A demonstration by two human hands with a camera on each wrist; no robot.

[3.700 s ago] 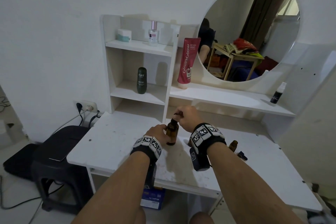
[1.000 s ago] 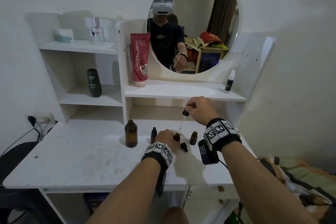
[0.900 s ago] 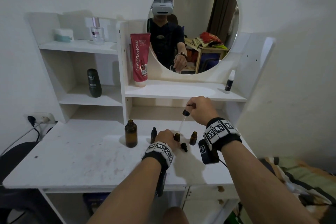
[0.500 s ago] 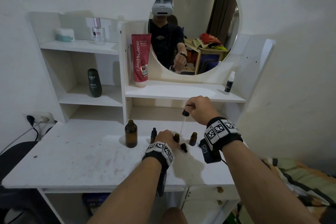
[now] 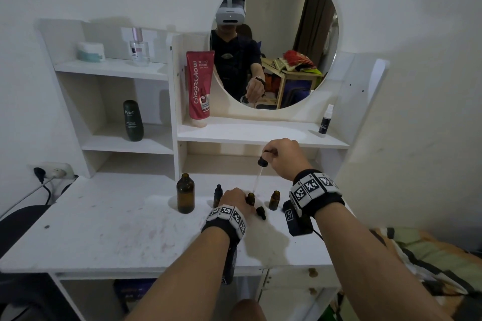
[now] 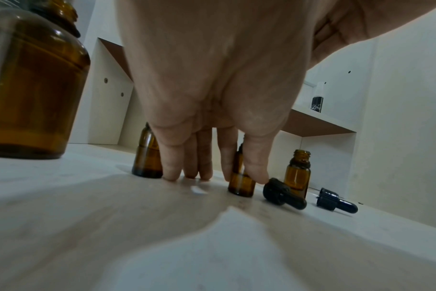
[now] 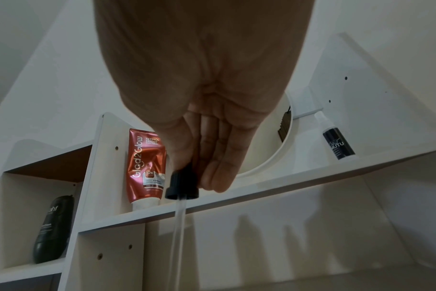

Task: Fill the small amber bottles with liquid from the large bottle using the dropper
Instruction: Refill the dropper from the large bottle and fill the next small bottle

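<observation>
The large amber bottle [image 5: 185,194] stands open on the white desk [image 5: 104,232]. My left hand [image 5: 236,197] rests its fingertips on the desk and pinches a small open amber bottle [image 6: 240,183] between thumb and forefinger. My right hand [image 5: 283,157] pinches the black bulb of the dropper [image 7: 182,185] above it. The dropper's glass tube [image 5: 257,180] slants down, its tip just over that bottle's mouth [image 5: 251,195]. A capped small bottle [image 5: 218,193] stands left of the hand, and an open one [image 5: 274,199] stands to the right.
Two black dropper caps [image 6: 284,194] [image 6: 336,200] lie on the desk beside the open small bottle. Shelves behind hold a red tube [image 5: 199,88], a dark green bottle [image 5: 133,120] and a small spray bottle [image 5: 325,120]. A round mirror [image 5: 287,34] hangs above.
Both hands have left the large bottle and moved right: the left now holds a small bottle, the right holds the dropper over it. Over the last second they barely move.
</observation>
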